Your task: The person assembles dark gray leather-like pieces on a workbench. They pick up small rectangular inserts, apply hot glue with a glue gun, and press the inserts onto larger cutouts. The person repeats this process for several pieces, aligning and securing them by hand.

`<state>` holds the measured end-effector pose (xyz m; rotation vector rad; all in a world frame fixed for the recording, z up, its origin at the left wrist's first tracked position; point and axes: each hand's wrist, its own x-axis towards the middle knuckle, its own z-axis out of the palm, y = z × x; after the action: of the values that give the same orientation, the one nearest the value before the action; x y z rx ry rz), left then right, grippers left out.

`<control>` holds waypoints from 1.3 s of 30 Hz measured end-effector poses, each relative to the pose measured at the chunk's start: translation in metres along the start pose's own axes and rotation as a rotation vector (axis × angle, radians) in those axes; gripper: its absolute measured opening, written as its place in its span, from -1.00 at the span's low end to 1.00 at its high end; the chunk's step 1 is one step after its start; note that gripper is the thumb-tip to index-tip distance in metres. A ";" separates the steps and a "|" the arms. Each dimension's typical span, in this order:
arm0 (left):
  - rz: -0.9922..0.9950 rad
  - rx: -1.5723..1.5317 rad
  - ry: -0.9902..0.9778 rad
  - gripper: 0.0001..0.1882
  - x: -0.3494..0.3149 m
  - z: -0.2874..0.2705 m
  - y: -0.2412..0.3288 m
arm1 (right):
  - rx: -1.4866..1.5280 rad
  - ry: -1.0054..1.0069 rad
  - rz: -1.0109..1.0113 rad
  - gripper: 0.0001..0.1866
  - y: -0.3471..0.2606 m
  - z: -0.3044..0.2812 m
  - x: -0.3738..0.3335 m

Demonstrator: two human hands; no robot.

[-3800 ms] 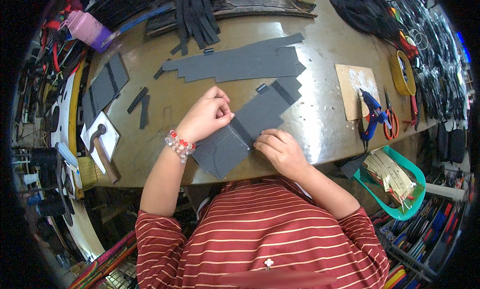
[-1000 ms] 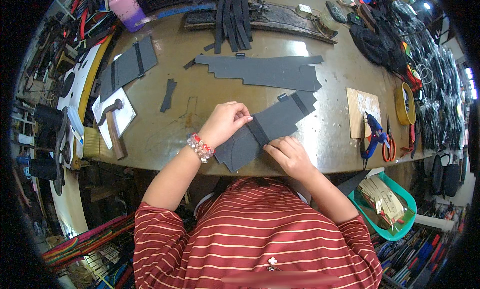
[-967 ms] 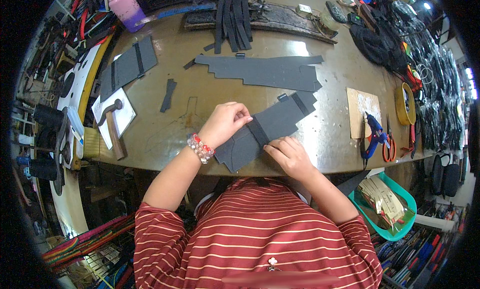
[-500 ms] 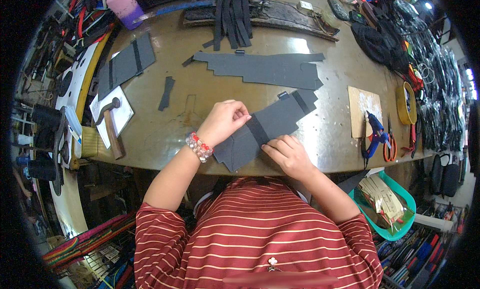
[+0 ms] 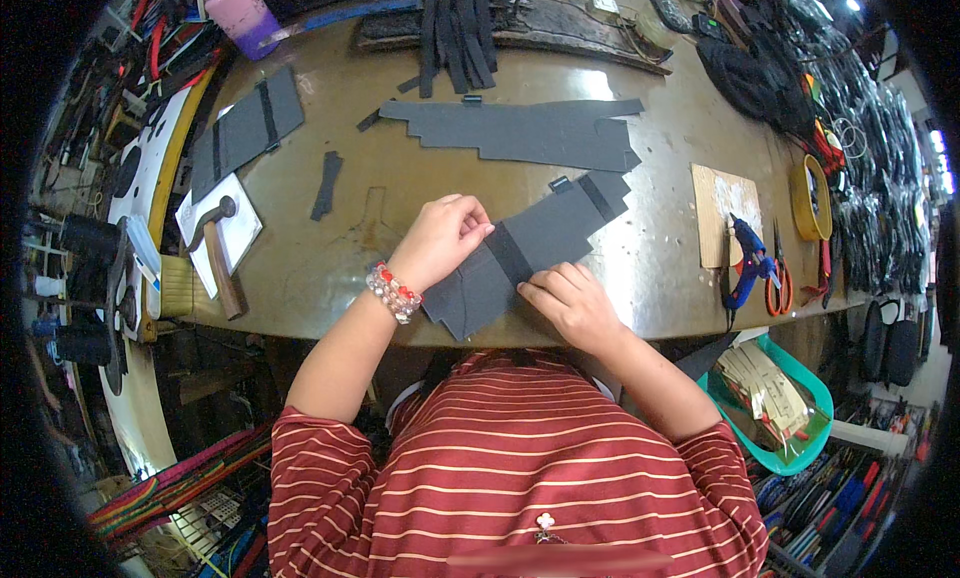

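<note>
A dark grey stepped-edge sheet (image 5: pixel 552 230) lies slantwise on the table near its front edge. Across it runs a black strap (image 5: pixel 509 254). At the strap's far end, my left hand (image 5: pixel 443 240) pinches with thumb and fingertips. The fingers of my right hand (image 5: pixel 572 306) are closed on the near end, at the sheet's edge. A second black strap (image 5: pixel 602 196) crosses the sheet's far right part, beside a small black buckle (image 5: pixel 559 185). Behind it rests another grey stepped sheet (image 5: pixel 510 133).
To the left are a hammer (image 5: pixel 223 258) on white paper, a strapped grey panel (image 5: pixel 248 130) and a small dark strip (image 5: pixel 326 186). A blue glue gun (image 5: pixel 745 268), orange-handled scissors (image 5: pixel 779 290) and yellow tape roll (image 5: pixel 813 203) are right. Black straps (image 5: pixel 457 38) hang over a board behind.
The whole view has shifted slightly. Both hands keep nearly the same places at the two ends of the strap, and the sheet has not visibly moved on the table.
</note>
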<state>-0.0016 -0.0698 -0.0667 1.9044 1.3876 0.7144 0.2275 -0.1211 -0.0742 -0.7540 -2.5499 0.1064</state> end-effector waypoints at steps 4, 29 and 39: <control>0.008 0.030 0.005 -0.85 0.001 0.001 0.001 | 0.009 -0.033 0.013 -0.72 0.002 0.002 -0.002; 0.067 0.081 0.020 -0.88 0.000 0.006 -0.003 | -0.113 -0.156 0.194 -0.51 -0.021 -0.005 0.007; 0.025 0.278 0.055 -0.65 -0.022 0.017 0.021 | 0.402 0.264 0.540 -0.60 -0.007 -0.006 -0.016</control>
<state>0.0175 -0.0984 -0.0620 2.1324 1.5675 0.6156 0.2388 -0.1358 -0.0749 -1.1748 -1.9329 0.6277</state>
